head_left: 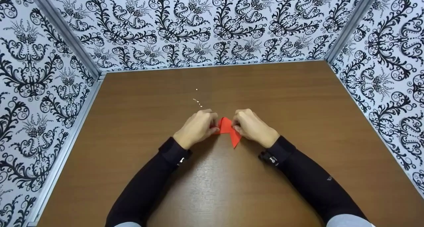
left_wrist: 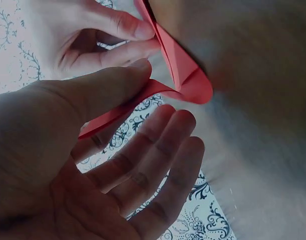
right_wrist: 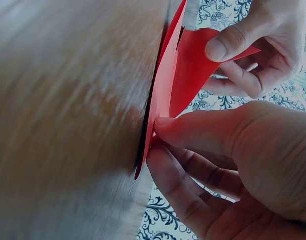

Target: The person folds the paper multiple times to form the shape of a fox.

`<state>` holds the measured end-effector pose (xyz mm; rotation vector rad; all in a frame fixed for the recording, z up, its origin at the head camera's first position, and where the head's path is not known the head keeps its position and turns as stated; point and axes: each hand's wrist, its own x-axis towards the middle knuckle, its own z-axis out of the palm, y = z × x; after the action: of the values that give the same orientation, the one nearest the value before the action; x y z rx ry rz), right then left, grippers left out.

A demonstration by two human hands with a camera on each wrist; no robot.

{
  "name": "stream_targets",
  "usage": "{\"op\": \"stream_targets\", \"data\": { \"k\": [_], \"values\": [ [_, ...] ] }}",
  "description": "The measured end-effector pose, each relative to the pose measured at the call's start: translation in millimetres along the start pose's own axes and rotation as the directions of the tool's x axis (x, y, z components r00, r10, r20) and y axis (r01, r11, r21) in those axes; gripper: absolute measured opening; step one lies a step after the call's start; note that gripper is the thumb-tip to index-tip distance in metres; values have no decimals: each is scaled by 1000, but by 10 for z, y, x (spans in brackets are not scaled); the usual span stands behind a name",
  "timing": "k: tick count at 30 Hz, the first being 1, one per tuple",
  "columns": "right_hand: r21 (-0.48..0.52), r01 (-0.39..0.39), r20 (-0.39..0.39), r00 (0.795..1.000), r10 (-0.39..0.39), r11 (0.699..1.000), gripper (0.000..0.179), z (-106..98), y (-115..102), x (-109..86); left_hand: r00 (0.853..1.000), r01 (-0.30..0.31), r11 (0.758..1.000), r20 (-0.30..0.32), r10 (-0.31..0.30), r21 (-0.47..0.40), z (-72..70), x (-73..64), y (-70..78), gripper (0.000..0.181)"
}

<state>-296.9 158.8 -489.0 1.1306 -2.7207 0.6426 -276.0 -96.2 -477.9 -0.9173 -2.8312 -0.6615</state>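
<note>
A piece of folded red paper is held between both hands near the middle of the table. My left hand pinches its left part with thumb and index finger; in the left wrist view the other fingers spread loosely below. My right hand pinches the right part between thumb and fingertips. In the right wrist view the red paper shows a long flat edge along the table and a flap rising toward the left hand. A pointed corner hangs toward me in the head view.
Several tiny white bits lie on the brown wooden table beyond the left hand. Panels with a black-and-white floral pattern stand at the back and both sides, joined by grey metal posts.
</note>
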Motion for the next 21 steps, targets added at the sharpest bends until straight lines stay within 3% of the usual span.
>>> {"op": "stream_targets", "data": {
  "k": [12,21],
  "values": [
    [-3,-23,15,1000,23,1000,19,-7,-29,-2,999,-26,999,42,28,-43,127,-2,54,17],
    [4,-39,26,999,39,999,17,5,-17,5,995,-83,995,44,86,-54,146,2,100,13]
  ]
}}
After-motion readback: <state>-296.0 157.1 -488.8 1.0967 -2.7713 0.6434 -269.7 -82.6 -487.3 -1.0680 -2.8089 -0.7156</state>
